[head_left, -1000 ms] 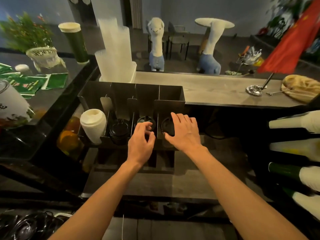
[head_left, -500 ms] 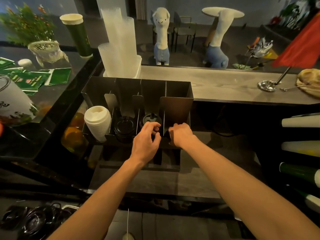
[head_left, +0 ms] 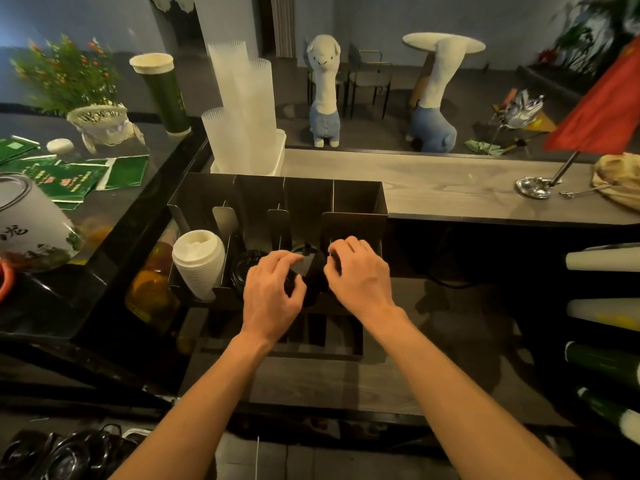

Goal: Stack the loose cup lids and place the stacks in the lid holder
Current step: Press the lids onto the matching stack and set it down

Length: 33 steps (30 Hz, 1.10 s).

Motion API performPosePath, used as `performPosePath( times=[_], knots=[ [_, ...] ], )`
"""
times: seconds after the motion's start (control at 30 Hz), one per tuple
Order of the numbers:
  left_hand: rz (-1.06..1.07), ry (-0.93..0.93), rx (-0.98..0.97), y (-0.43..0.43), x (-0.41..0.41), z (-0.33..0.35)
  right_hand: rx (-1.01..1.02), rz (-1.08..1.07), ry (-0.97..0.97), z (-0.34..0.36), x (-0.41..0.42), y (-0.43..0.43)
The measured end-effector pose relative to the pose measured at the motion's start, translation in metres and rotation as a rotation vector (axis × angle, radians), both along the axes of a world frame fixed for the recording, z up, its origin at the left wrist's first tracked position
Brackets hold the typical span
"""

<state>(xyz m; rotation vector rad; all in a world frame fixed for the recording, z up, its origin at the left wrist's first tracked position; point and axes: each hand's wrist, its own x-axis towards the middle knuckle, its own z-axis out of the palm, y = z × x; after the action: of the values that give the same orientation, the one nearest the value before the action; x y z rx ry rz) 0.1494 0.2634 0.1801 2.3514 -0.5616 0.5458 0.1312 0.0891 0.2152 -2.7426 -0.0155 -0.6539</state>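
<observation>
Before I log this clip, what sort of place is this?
Likely a café or drinks-shop counter: a lid holder with stacked white lids, tall stacks of clear cups behind it, and a table and chair beyond the counter.

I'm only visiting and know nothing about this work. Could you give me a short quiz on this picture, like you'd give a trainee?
1. True or false: the stack of white plastic cup lids sits in the leftmost slot of the black metal lid holder.
2. Where are the person's left hand and right hand? A) at the holder's front; B) clasped together; C) hanging at the person's sides.
3. Fill the gap: the loose glossy lids at the lower left of the view are ____ in colour.
Key: 1 true; 2 A; 3 black.
</observation>
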Motion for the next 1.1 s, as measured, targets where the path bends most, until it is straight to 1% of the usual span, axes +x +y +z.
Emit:
performPosePath(
  times=[0.03, 0.07, 0.13, 0.17, 0.27, 0.4, 0.57, 0.6, 0.73, 0.83, 1.0, 1.1],
  knots=[
    [0.023, -0.005, 0.086, 0.005, 0.003, 0.000, -0.003, 0.074, -0.001, 0.001, 0.003, 0.007],
    [0.042, 0.011, 0.176, 0.008, 0.006, -0.001, -0.029, 0.138, 0.046, 0.002, 0.007, 0.014],
    [0.072, 0.065, 0.313, 0.013, 0.008, -0.002, -0.094, 0.184, 0.205, 0.000, 0.016, 0.026],
    [0.083, 0.076, 0.341, 0.014, 0.009, -0.003, -0.114, 0.185, 0.266, -0.001, 0.020, 0.030],
    [0.092, 0.082, 0.341, 0.015, 0.011, 0.000, -0.135, 0.186, 0.348, -0.002, 0.026, 0.033],
    [0.038, 0.085, 0.292, 0.009, 0.014, 0.005, -0.269, 0.130, 0.312, -0.006, 0.028, 0.027],
    [0.064, 0.104, 0.279, 0.006, 0.015, 0.006, -0.355, 0.125, 0.368, -0.004, 0.028, 0.035],
    [0.069, 0.116, 0.291, 0.007, 0.016, 0.007, -0.360, 0.127, 0.367, -0.003, 0.027, 0.037],
    [0.025, 0.141, 0.321, 0.012, 0.021, 0.010, -0.271, 0.112, 0.389, -0.003, 0.028, 0.039],
    [-0.007, 0.156, 0.329, 0.012, 0.019, 0.009, -0.290, 0.091, 0.423, -0.003, 0.026, 0.037],
    [0.003, 0.160, 0.320, 0.007, 0.019, 0.014, -0.319, 0.091, 0.459, 0.000, 0.028, 0.039],
    [-0.020, 0.157, 0.328, 0.012, 0.022, 0.016, -0.289, 0.078, 0.423, 0.002, 0.027, 0.041]
  ],
)
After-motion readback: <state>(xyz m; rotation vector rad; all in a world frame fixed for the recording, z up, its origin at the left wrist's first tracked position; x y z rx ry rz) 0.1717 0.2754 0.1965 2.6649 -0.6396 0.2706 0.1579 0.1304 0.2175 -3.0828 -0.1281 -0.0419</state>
